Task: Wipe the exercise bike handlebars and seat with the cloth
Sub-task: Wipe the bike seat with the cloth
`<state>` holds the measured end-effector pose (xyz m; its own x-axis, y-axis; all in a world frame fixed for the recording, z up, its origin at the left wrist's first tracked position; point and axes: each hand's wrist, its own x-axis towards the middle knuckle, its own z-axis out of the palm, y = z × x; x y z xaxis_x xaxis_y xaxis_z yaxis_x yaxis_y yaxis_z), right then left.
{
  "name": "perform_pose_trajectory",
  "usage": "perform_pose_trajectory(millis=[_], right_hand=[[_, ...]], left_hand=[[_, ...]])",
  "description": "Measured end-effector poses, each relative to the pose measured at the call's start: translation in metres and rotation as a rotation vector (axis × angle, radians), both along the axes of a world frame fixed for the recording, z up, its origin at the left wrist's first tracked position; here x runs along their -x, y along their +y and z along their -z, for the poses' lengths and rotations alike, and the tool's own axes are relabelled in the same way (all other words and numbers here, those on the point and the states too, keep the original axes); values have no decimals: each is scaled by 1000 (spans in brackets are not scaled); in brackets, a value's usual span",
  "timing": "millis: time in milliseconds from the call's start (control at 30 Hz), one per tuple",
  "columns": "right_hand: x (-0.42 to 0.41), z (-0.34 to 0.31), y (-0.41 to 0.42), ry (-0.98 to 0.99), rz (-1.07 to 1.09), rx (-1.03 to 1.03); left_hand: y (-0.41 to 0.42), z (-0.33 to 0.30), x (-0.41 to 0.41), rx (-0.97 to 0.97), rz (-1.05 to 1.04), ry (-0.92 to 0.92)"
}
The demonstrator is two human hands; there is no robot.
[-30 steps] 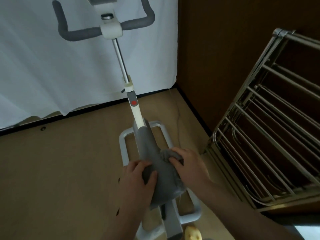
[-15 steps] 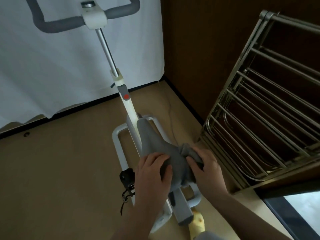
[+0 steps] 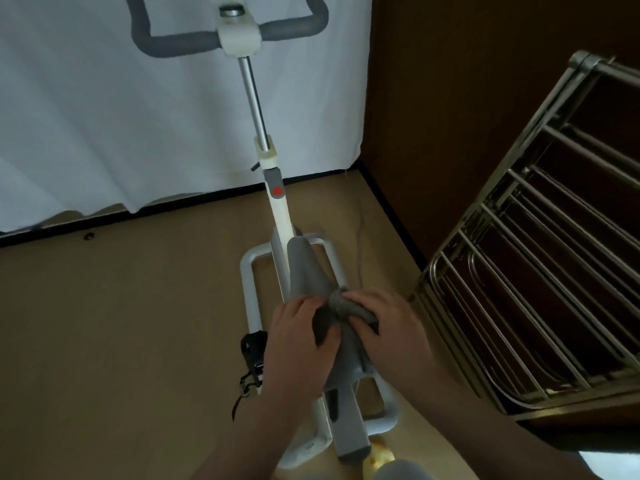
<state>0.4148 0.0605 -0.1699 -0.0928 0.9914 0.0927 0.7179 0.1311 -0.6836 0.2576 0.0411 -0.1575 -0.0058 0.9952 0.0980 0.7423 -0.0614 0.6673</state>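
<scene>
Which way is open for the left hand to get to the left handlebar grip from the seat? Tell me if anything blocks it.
Probably yes. The left hand rests on the seat, and only open air shows between it and the left handlebar grip. The upright post stands to the right of that path.

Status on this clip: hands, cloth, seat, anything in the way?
Right hand grips cloth bunched on seat. Left hand grips seat's left edge. Handlebars untouched. Nothing in the way; metal rack stands off right.

Grey seat [image 3: 308, 271] narrow end forward; bunched grey cloth [image 3: 341, 308] on its wide rear; grey handlebars [image 3: 180, 46] upright ahead.
</scene>
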Motion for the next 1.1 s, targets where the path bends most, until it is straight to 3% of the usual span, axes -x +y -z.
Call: perform_pose_trajectory(millis=[167,333,467,633,767,900,1033,1100], right_hand=[[9,-6,43,134,-48,113],[6,-3,25,77,-234,-21],[14,-3,66,135,-153,116],[21,-2,45,-54,-332,-111],[23,-5,83,8,-275,-14],[15,-2,70,-80,-554,-160],[18,-8,92,-98,-486,-95],[22,-11,84,-109,-588,-161]], left_hand=[[-3,-3,-11,30,-84,35],[-3,2,-13,11,-219,-60],[-2,0,-22,5,-289,-20],[-2,0,-16,66,-371,-102],[1,11,-14,91,-429,-119],[-1,12,-10,60,-457,-76],[-1,10,-10,70,-457,-41],[-3,7,-11,67,-448,-29]])
